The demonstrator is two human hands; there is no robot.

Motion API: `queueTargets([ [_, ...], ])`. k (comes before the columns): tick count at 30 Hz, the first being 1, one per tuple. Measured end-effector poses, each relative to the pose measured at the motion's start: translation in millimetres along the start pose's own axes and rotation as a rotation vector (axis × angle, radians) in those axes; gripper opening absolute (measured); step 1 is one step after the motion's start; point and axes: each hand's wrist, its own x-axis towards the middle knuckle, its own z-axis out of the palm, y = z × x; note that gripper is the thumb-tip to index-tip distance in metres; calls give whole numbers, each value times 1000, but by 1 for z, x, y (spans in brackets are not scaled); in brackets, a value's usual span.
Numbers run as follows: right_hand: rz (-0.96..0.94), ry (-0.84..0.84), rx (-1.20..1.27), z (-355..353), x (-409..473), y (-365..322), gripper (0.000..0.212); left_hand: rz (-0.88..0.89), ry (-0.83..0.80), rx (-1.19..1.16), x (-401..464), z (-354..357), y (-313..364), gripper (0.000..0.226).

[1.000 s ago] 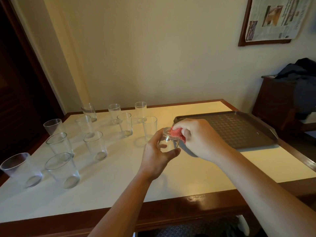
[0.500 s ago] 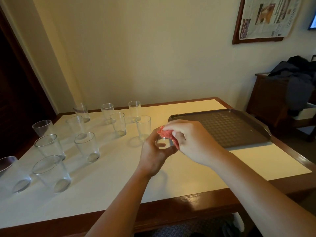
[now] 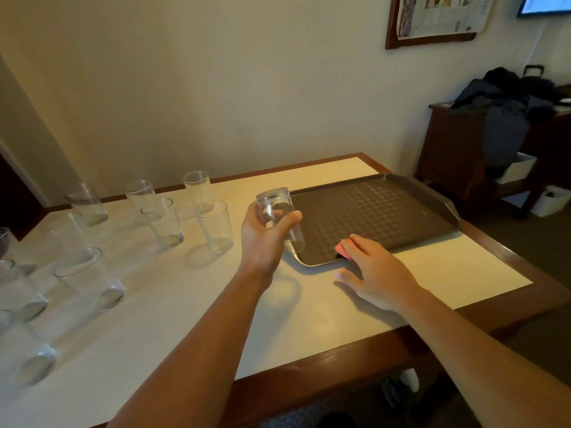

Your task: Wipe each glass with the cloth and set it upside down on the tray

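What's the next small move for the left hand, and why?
Probably lower the glass rim-down onto the tray: the left hand holds it inverted over the tray's near-left corner, the tray is bare, and the right hand rests on the cloth.

Tray on table, right side; upright glasses grouped left. Held glass, inverted in left hand, above tray's near-left corner. Right hand on cloth at tray's near edge.
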Motion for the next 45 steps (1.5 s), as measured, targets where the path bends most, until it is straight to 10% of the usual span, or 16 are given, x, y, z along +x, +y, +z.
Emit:
queueTargets([
  [22, -6, 102, -9, 27, 6, 17, 79, 36, -7, 674, 96, 57, -61, 92],
  [29, -5, 99, -14, 27, 8, 18, 80, 652, -236, 1411, 72, 32, -50, 83],
  [45, -42, 111, 29, 26, 8, 21, 75, 460, -465, 1778, 169, 28, -26, 85],
])
